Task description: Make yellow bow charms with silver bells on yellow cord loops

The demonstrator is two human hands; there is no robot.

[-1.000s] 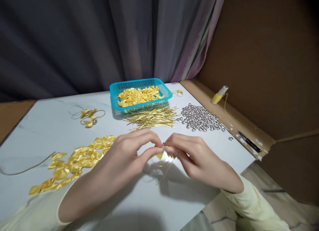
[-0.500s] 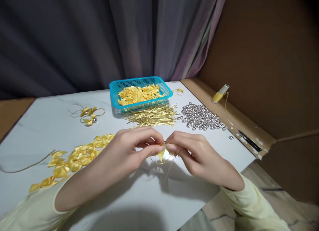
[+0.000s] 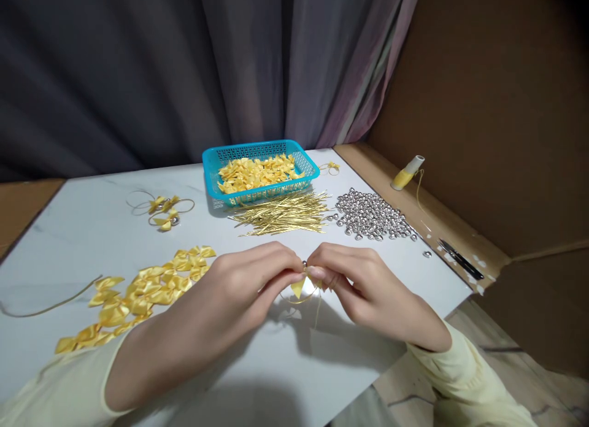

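Both hands meet at the table's middle over a small yellow ribbon bow [image 3: 297, 288] with a silver bell or bead [image 3: 304, 264] at its top. My left hand [image 3: 257, 280] pinches the bow's left side between thumb and fingers. On the other side my right hand [image 3: 363, 286] pinches it too, its thumb near the bead. Below the fingers hangs a loop of gold cord [image 3: 301, 301], with a thin thread trailing down beside it. The fingers hide most of the bow and the knot. Loose yellow bows [image 3: 156, 286] lie left of my left forearm.
A blue basket [image 3: 214, 188] of yellow bows stands at the back. Gold cords [image 3: 285, 215] lie before it, silver beads [image 3: 368, 215] to the right. Bows on cord loops [image 3: 165, 220] lie back left. Snips [image 3: 461, 259] and a yellow thread spool [image 3: 407, 174] are along the right edge.
My left hand has turned slightly and its fingers have closed in, showing more of the silver bead. The right hand stays nearly still; the thread below has swung a little.
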